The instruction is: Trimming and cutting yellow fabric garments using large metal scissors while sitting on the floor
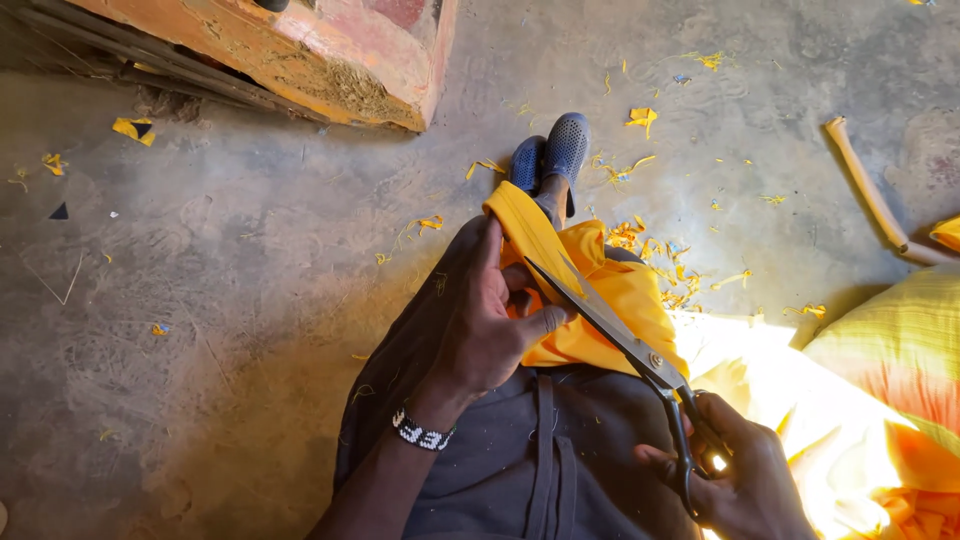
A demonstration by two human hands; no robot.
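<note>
A piece of yellow fabric (615, 300) lies draped over my lap and knee. My left hand (490, 320) pinches a folded strip of it and holds it taut, thumb on the near side. My right hand (735, 475) grips the dark handles of large metal scissors (610, 320). The long blades point up and left, and they lie along the edge of the folded strip right beside my left thumb. A beaded bracelet (422, 434) circles my left wrist.
My legs in dark trousers stretch out to blue perforated shoes (553, 152). Yellow fabric scraps (660, 265) litter the concrete floor. An orange painted block (330, 55) stands at the top left. More yellow cloth (880, 420) is piled at the right, beside a tan stick (865, 185).
</note>
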